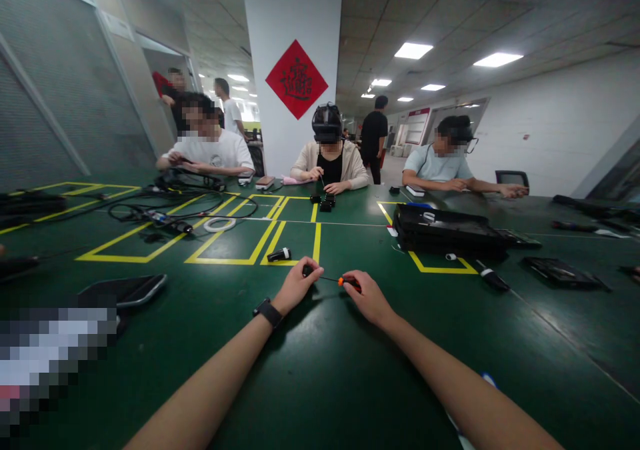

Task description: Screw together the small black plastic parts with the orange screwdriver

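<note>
Screwdriver, small, with orange-and-black handle and thin dark shaft: held level just above the bench, spanning the gap between both hands. Right hand: grip closed around the handle, orange collar showing just left of the fingertips. Left hand: fingers pinched together on a small dark part at the shaft's tip; what the part is cannot be told. Black watch on the left wrist.

Beyond the left grip, a little farther out: short black cylinder with pale end, lying inside yellow tape lines.
Far right of the right grip: another screwdriver with black handle, lying on the bench; behind it, a black case.
Far left of the left grip: dark flat device; farther out, a white ring and a tangle of black cables.
Across the bench, well apart from both grips: three seated people, the middle one wearing a headset and working on small black parts.
</note>
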A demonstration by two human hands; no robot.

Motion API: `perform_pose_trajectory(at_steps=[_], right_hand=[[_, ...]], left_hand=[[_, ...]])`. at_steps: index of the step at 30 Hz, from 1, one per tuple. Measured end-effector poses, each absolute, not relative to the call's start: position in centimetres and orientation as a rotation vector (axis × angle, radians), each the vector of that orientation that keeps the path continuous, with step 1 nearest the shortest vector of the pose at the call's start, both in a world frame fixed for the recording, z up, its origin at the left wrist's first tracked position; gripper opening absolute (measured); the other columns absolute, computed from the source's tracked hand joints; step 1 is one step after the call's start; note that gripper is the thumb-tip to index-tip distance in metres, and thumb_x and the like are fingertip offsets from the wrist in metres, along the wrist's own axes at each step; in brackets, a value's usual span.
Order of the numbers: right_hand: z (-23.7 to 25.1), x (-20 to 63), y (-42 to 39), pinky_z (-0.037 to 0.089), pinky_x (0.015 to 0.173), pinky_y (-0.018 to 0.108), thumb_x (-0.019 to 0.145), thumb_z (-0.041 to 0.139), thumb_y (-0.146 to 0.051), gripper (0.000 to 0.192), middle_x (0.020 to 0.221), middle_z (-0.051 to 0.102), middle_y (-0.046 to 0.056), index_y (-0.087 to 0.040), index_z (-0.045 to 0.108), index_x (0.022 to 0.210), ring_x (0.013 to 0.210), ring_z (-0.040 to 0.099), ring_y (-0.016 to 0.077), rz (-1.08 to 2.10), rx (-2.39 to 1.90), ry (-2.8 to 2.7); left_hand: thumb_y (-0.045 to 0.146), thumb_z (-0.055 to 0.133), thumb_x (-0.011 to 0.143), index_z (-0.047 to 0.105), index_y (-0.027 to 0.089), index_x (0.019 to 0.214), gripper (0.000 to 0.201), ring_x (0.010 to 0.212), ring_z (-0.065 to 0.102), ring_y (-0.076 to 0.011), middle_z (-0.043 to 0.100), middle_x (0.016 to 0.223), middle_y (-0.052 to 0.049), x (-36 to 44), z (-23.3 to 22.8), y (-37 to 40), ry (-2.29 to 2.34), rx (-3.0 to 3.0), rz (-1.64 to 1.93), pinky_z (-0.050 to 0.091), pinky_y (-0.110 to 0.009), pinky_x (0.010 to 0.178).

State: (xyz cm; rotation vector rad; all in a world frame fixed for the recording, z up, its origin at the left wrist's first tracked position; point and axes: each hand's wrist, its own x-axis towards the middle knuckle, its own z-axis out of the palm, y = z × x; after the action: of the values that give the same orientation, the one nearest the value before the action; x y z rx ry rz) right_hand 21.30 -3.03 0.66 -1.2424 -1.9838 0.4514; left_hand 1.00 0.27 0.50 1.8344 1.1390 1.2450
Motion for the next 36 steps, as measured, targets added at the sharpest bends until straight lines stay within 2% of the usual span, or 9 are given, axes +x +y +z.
perform_pose_trajectory(at_steps=[3, 11, 14, 18, 26, 36], right_hand=[[0.56, 21.37, -2.83, 0.038, 0.081, 0.031, 0.083, 0.042, -0.021, 0.019, 0.089, 0.058, 0.004, -0.019, 0.06, 0.089, 0.088, 0.05, 0.0162, 0.414, -1.226, -2.009], [0.83, 21.23, -3.26, 0.041, 0.075, 0.028, 0.076, 0.052, -0.021, 0.014, 0.087, 0.058, 0.002, -0.018, 0.056, 0.089, 0.081, 0.052, 0.0145, 0.474, -1.199, -1.953], [0.87, 21.21, -3.22, 0.04, 0.078, 0.029, 0.081, 0.047, -0.025, 0.017, 0.091, 0.058, 0.004, -0.018, 0.057, 0.094, 0.086, 0.051, 0.0151, 0.458, -1.229, -1.966], [0.82, 21.36, -2.89, 0.038, 0.081, 0.031, 0.087, 0.037, -0.023, 0.024, 0.087, 0.058, 0.005, -0.018, 0.06, 0.086, 0.086, 0.05, 0.0156, 0.412, -1.237, -2.037], [1.22, 21.31, -3.38, 0.04, 0.079, 0.031, 0.079, 0.049, -0.019, 0.016, 0.091, 0.058, 0.004, -0.018, 0.056, 0.093, 0.086, 0.052, 0.0154, 0.491, -1.232, -1.975], [1.17, 21.17, -3.45, 0.041, 0.078, 0.03, 0.077, 0.05, -0.017, 0.015, 0.088, 0.058, 0.003, -0.018, 0.055, 0.09, 0.084, 0.053, 0.0146, 0.484, -1.212, -1.943]], left_hand=[[0.038, 0.052, 0.076, 0.05, 0.018, 0.083, 0.021, 0.072, 0.05, -0.0122, 0.054, 0.078, 0.001, 1.03, 0.48, 0.28, 1.135, 1.841, 1.256, 0.039, -0.025, 0.07], [0.031, 0.055, 0.074, 0.049, 0.018, 0.085, 0.018, 0.072, 0.049, -0.012, 0.052, 0.079, 0.001, 0.95, 0.57, 0.15, 1.139, 1.883, 1.212, 0.039, -0.025, 0.069], [0.031, 0.055, 0.074, 0.049, 0.018, 0.084, 0.017, 0.072, 0.049, -0.0123, 0.053, 0.078, 0.001, 0.96, 0.74, 0.06, 1.137, 1.887, 1.202, 0.039, -0.025, 0.069], [0.032, 0.055, 0.074, 0.05, 0.018, 0.083, 0.017, 0.072, 0.049, -0.0126, 0.053, 0.078, 0.001, 0.98, 0.99, -0.06, 1.126, 1.889, 1.196, 0.039, -0.026, 0.069], [0.035, 0.057, 0.072, 0.05, 0.018, 0.08, 0.02, 0.07, 0.05, -0.0121, 0.053, 0.076, 0.001, 1.09, 1.21, -0.24, 1.13, 1.853, 1.209, 0.04, -0.025, 0.068], [0.038, 0.058, 0.071, 0.049, 0.018, 0.081, 0.025, 0.068, 0.049, -0.0112, 0.053, 0.075, 0.002, 1.01, 0.8, -0.07, 1.127, 1.829, 1.232, 0.04, -0.024, 0.066]])
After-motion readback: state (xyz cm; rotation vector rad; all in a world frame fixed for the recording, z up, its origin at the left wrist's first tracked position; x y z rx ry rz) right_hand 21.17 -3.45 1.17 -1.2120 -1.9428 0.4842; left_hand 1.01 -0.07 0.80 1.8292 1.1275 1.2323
